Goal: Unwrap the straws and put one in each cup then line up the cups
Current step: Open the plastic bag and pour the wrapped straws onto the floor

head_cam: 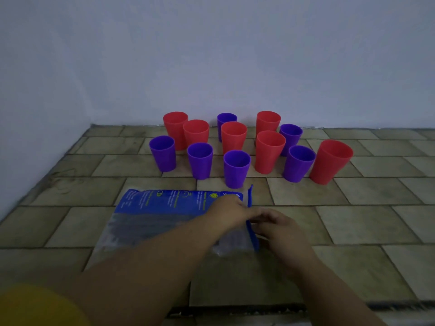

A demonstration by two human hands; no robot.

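Both hands meet at the right end of the straw packet (164, 215) on the near floor; left hand (229, 211) pinches its blue strip, right hand (280, 228) grip unclear; pull apart gently, clear of the cups (236, 168) beyond.

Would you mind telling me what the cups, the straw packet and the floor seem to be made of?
Red cups and purple cups: likely matte plastic, uniformly coloured, with thin rims. Straw packet: thin plastic film, a printed blue band over a glossy see-through part. Floor: dull stone or ceramic tiles with dark joints.
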